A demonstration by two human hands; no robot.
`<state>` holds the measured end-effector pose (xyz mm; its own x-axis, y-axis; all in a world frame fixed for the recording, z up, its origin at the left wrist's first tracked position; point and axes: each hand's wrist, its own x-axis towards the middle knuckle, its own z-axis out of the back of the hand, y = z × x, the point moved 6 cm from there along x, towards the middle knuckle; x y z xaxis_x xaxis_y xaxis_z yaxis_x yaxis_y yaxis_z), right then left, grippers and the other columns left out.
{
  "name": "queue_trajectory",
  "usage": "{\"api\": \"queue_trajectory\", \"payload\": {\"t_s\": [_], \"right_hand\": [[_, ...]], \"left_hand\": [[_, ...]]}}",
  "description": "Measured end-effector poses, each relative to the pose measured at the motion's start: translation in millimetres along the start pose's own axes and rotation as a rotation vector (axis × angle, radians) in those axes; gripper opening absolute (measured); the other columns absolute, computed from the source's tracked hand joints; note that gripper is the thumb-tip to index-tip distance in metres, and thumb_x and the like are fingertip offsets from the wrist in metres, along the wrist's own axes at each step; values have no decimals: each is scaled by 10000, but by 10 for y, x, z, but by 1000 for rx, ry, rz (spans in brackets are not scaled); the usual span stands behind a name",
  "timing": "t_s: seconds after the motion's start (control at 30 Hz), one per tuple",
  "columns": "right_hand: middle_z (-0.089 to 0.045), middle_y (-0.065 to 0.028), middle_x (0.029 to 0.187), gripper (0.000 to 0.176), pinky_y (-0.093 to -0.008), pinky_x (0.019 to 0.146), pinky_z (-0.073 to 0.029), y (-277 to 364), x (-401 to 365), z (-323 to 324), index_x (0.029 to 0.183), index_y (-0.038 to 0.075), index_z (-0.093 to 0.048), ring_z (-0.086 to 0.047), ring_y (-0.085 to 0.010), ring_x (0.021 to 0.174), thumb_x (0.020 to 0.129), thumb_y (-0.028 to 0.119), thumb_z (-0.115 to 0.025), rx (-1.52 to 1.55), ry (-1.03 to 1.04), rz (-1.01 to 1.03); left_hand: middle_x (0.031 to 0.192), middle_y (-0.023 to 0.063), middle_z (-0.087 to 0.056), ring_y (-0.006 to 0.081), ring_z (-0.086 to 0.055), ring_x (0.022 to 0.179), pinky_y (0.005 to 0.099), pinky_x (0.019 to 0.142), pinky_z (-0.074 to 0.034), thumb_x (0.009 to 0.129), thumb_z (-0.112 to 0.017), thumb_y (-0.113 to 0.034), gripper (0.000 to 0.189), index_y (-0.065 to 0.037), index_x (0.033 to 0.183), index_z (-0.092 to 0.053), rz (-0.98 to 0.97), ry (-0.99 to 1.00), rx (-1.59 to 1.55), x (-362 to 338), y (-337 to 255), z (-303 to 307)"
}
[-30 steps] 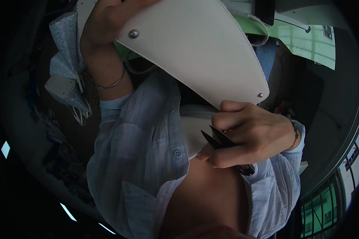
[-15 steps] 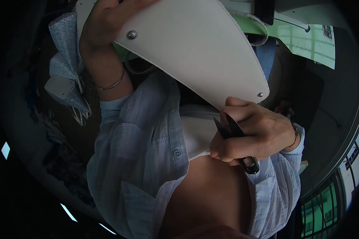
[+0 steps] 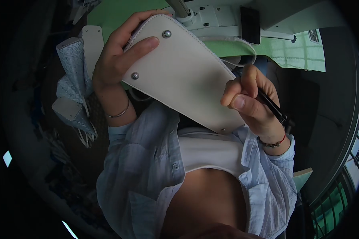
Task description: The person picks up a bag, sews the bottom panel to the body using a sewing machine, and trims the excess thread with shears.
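A handbag [image 3: 187, 75] lies tilted across my lap with its pale, stitched base facing me. Round metal feet stud the base near its corners. My left hand [image 3: 117, 59] grips the upper left end, thumb pressed on the base between two studs and fingers behind the edge. Over the lower right part hovers my right hand [image 3: 253, 101], with thumb and forefinger pinched together; whether anything is between those tips is too small to tell. Black thread snips [image 3: 276, 106] are tucked in that same hand, pointing back towards the wrist, their blades mostly hidden by the fingers.
Several more patterned bags [image 3: 71, 59] with pale bases hang or lie on the left. Beyond the handbag is a green tabletop [image 3: 223, 49] with a white machine base [image 3: 213, 20] and a dark phone [image 3: 250, 26]. A white strap [image 3: 254, 51] loops near the table edge.
The handbag has shifted lower in view, showing more of its base and studs. My right hand has risen and turned, swinging the snips from pointing up-left to lying back along the hand.
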<state>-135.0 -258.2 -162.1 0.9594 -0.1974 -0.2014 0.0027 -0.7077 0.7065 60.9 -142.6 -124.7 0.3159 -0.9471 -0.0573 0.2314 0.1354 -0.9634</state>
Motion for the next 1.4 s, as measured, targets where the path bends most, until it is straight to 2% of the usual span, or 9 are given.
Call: {"api": "queue_trajectory", "payload": {"t_s": [0.07,0.23,0.33,0.4,0.53,0.63,0.77,0.93,1.4], "right_hand": [[-681,-169,864,318,-243,702,-460,25,-11,25,802,134,-380,-574,-116,722,795,42,-685,12,-10,3],[-683,-186,903,275,-246,754,-491,16,4,-65,843,122,-395,-619,-128,778,819,39,-656,29,9,27],[-684,-189,905,176,-222,621,-486,116,70,-35,944,93,-425,-624,-131,663,928,212,-553,-122,-23,166],[-682,-133,839,502,-207,506,-419,225,154,177,1171,25,-479,-577,-96,587,1009,481,-344,-349,-8,192],[-563,-30,730,653,-207,498,-376,332,412,421,1416,36,-384,-454,-83,523,1001,533,-297,-660,-90,256],[-607,-85,884,577,-233,583,-470,328,637,318,1353,-8,-415,-574,-112,667,1009,455,-378,-578,8,513],[-628,-190,1055,300,-339,785,-560,200,926,56,1127,-42,-469,-663,-236,935,944,160,-593,-224,71,414],[-656,-176,979,239,-307,765,-543,51,1147,-151,1043,-24,-488,-655,-189,859,897,79,-646,-139,148,343],[-671,-139,923,201,-279,754,-525,-7,1171,-378,959,-21,-525,-644,-151,807,843,10,-686,-232,195,287]], "left_hand": [[1110,98,-632,159,-612,994,256,872,-478,890,-539,-121,369,-2,1239,-543,-46,-125,-45,15,-33,-33],[1127,103,-622,160,-601,1009,272,875,-478,882,-546,-102,400,-2,1268,-518,-31,-66,-56,-50,-44,40],[1104,99,-628,157,-606,984,273,856,-485,878,-564,-103,401,1,1263,-522,-66,-82,-1,-88,-62,66],[1077,110,-633,165,-618,955,281,834,-492,872,-605,-124,405,7,1248,-532,-89,-105,65,-118,-76,63],[1242,158,-568,207,-561,1107,315,955,-429,836,-570,-133,493,33,1291,-473,71,-61,74,-163,-128,32],[1228,163,-576,220,-562,1112,321,959,-424,831,-581,-131,490,32,1283,-480,101,-29,124,-174,-134,9],[1218,172,-575,226,-564,1110,324,956,-423,820,-597,-108,492,42,1274,-479,23,-55,229,-217,-82,-15],[1089,119,-616,272,-567,1009,356,901,-425,768,-708,-168,482,-7,1199,-566,-133,-225,198,-321,-73,24],[1121,163,-594,302,-542,1069,373,965,-379,745,-704,-146,519,50,1193,-531,-126,-178,244,-390,-152,76]]}}
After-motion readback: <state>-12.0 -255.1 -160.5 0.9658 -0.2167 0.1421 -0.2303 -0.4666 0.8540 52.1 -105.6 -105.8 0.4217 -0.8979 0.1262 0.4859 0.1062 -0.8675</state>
